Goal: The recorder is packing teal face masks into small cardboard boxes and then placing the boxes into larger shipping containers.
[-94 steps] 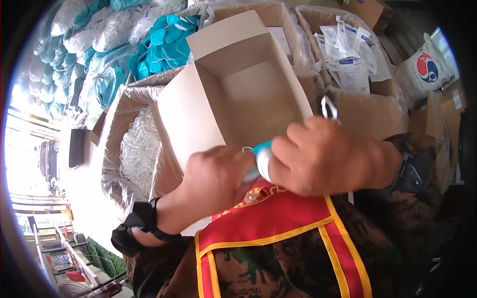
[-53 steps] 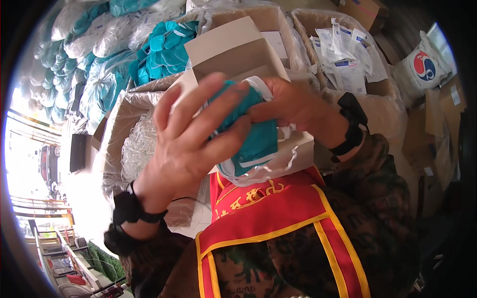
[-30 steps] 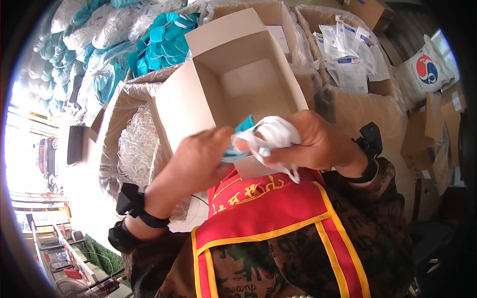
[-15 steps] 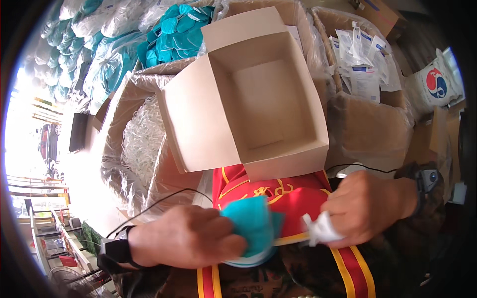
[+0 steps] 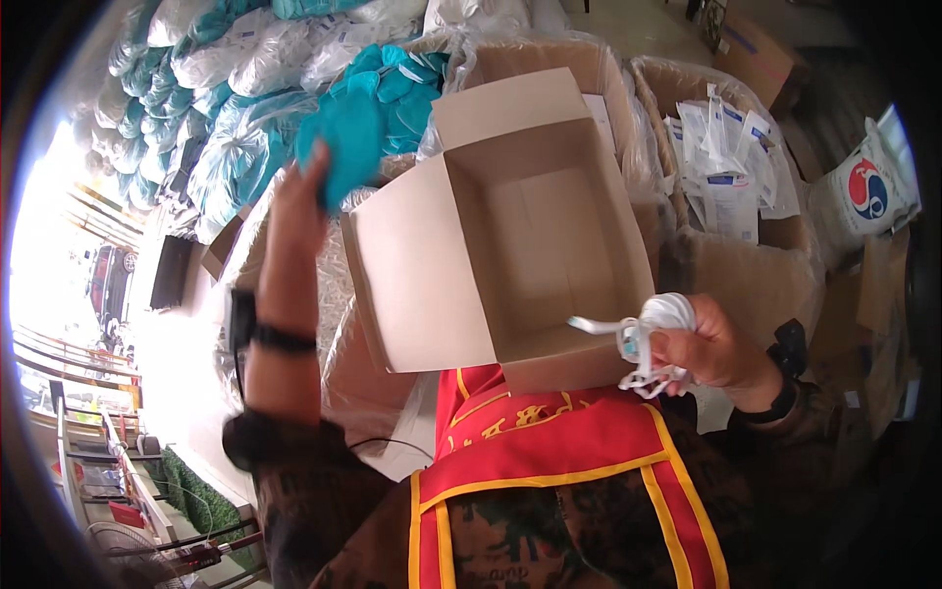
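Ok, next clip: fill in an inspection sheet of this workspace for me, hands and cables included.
Surface: no tabletop seen; an open cardboard box is in front of the person.
Things in hand: teal piece, blurred; white strap bundle.
Clutter: teal pile ahead; white packets in a lined carton.
Hands: left hand holds the teal piece near the pile; right hand grips the straps.
Cables: thin dark cable left of the red apron.
Surroundings: stacked plastic bags at left, white sack at right.

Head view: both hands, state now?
Left hand: holding a teal piece; fingers blurred.
Right hand: closed, holding white straps.
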A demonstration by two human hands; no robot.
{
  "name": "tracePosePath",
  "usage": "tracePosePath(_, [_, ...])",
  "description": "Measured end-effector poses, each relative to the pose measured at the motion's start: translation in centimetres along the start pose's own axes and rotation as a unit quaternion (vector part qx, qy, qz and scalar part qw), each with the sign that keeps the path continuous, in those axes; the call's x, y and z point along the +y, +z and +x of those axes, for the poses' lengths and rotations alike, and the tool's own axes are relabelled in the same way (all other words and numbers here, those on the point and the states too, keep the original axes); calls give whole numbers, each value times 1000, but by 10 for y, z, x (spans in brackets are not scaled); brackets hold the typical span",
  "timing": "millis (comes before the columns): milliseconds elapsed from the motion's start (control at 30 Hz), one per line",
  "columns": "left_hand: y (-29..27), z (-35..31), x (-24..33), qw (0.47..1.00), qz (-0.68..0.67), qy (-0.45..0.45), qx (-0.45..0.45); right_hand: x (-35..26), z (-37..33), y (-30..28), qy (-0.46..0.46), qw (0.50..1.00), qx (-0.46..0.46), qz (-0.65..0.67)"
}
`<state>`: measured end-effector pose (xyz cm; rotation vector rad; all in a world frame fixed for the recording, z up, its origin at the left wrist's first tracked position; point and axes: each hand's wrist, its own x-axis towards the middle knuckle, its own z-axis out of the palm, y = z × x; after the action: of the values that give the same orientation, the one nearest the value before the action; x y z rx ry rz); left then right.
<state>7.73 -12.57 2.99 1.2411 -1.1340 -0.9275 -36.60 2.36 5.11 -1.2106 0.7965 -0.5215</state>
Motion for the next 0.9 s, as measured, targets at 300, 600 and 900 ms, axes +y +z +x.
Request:
tracePosePath(300, [104,-13,23,992,-13,67,-108,22,49,3,-42,984,83,153])
tracePosePath(600, [103,-119,-42,877,467,95,-56,18,47,11,-83,991,71,79])
tracePosePath(900, [17,-44,-27,978,189,-90,-12,7,-11,26,-140,970,180,90])
